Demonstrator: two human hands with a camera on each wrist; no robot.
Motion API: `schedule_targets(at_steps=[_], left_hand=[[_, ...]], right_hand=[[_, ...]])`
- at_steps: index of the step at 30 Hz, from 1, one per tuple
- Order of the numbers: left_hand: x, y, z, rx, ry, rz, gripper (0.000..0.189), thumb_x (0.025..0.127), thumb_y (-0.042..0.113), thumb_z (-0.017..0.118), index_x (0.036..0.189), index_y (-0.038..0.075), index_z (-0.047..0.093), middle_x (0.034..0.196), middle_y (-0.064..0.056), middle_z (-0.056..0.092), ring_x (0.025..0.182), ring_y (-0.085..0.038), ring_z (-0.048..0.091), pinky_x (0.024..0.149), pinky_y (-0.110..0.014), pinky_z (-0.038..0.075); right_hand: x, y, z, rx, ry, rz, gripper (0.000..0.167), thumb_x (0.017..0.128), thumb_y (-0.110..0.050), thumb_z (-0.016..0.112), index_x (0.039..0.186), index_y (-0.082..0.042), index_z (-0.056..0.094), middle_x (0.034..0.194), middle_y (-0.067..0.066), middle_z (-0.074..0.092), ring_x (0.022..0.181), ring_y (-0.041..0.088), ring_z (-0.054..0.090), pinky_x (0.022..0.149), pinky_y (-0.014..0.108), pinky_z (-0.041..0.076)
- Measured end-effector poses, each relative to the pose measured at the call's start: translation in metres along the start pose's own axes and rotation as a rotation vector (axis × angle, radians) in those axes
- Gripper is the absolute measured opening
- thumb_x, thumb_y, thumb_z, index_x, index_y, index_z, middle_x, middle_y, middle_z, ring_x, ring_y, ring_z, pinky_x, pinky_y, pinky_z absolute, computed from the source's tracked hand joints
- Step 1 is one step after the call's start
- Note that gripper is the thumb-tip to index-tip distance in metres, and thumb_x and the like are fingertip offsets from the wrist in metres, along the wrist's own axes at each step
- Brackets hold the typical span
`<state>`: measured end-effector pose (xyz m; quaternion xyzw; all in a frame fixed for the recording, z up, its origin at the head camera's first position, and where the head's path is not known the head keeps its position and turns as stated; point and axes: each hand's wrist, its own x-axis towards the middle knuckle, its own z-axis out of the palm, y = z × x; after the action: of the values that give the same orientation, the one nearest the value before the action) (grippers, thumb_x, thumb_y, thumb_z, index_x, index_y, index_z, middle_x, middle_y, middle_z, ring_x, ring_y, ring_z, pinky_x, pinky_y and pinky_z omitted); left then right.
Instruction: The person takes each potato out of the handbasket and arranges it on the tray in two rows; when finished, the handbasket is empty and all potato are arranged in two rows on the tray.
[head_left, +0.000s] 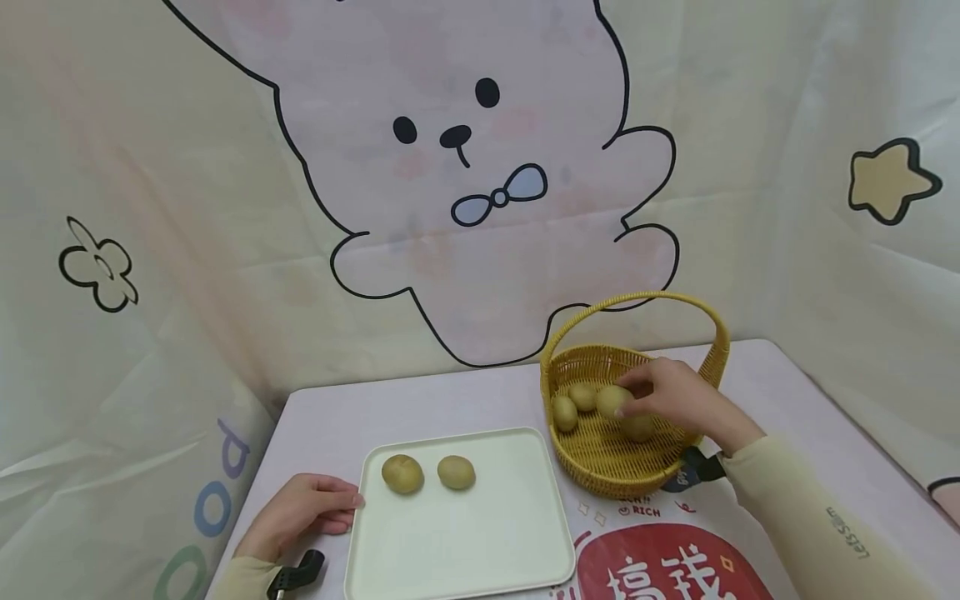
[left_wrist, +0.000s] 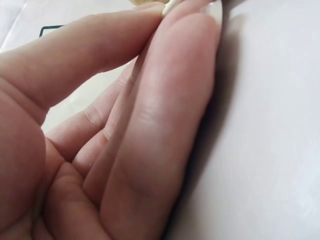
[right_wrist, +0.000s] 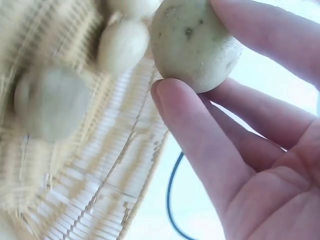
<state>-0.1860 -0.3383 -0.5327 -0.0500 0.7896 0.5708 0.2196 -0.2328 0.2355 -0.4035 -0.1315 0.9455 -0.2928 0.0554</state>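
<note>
My right hand (head_left: pixel 681 398) is inside the yellow wicker basket (head_left: pixel 600 461) and pinches a potato (right_wrist: pixel 192 47) between thumb and fingertips. Other potatoes lie in the basket: two by its left wall, including a small potato (head_left: pixel 565 413), and one partly behind the hand, the lower potato (head_left: pixel 638 428). At the left edge of the cream rectangular tray (head_left: pixel 457 546), my left hand (head_left: pixel 303 510) pinches the rim between thumb and fingers. Two potatoes sit near the tray's far side, a left potato (head_left: pixel 402 474) and a right potato (head_left: pixel 456 472).
The basket's tall arched handle (head_left: pixel 637 297) rises over the right hand's work. A red printed design (head_left: pixel 667 567) marks the tabletop right of the tray. Printed cloth walls (head_left: pixel 480 275) with a cartoon bear stand behind and beside the table.
</note>
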Motion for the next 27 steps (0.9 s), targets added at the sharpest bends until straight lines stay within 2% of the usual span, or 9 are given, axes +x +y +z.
schedule_targets(at_steps=[7, 11, 18, 21, 27], left_hand=[[-0.002, -0.001, -0.001, -0.016, 0.003, 0.011, 0.040, 0.095, 0.022, 0.085, 0.118, -0.009, 0.074, 0.090, -0.008, 0.082, 0.078, -0.014, 0.079, 0.074, -0.030, 0.068], [-0.002, 0.000, -0.001, -0.016, -0.001, 0.023, 0.040, 0.095, 0.022, 0.084, 0.118, -0.009, 0.074, 0.091, -0.007, 0.082, 0.080, -0.013, 0.079, 0.074, -0.029, 0.068], [0.000, 0.000, 0.000, -0.024, 0.007, 0.017, 0.040, 0.094, 0.022, 0.085, 0.118, -0.008, 0.074, 0.090, -0.007, 0.081, 0.078, -0.013, 0.078, 0.074, -0.030, 0.068], [0.000, 0.000, 0.001, -0.032, -0.001, 0.020, 0.040, 0.095, 0.022, 0.085, 0.118, -0.009, 0.074, 0.090, -0.007, 0.081, 0.078, -0.013, 0.078, 0.074, -0.030, 0.068], [0.000, 0.000, -0.001, -0.032, -0.003, 0.030, 0.039, 0.094, 0.021, 0.085, 0.117, -0.009, 0.074, 0.089, -0.007, 0.081, 0.076, -0.013, 0.078, 0.073, -0.029, 0.068]], right_hand=[[-0.020, -0.029, 0.022, 0.061, 0.047, -0.025, 0.052, 0.088, -0.037, 0.091, 0.128, -0.006, 0.078, 0.110, 0.002, 0.079, 0.101, 0.017, 0.070, 0.086, 0.037, 0.062], [-0.028, -0.042, 0.035, 0.101, 0.058, -0.053, 0.053, 0.087, -0.038, 0.092, 0.128, -0.007, 0.079, 0.113, 0.002, 0.080, 0.103, 0.016, 0.073, 0.086, 0.034, 0.064], [-0.027, -0.063, 0.063, 0.241, 0.042, -0.071, 0.050, 0.087, -0.034, 0.092, 0.127, -0.008, 0.079, 0.116, 0.003, 0.080, 0.107, 0.016, 0.073, 0.086, 0.025, 0.061], [-0.022, -0.071, 0.076, 0.265, 0.028, -0.093, 0.050, 0.087, -0.033, 0.092, 0.128, -0.008, 0.079, 0.115, 0.003, 0.081, 0.106, 0.016, 0.074, 0.085, 0.024, 0.063], [-0.010, -0.088, 0.103, 0.271, 0.004, -0.122, 0.049, 0.089, -0.029, 0.090, 0.129, -0.005, 0.077, 0.118, 0.006, 0.081, 0.104, 0.017, 0.076, 0.088, 0.033, 0.066]])
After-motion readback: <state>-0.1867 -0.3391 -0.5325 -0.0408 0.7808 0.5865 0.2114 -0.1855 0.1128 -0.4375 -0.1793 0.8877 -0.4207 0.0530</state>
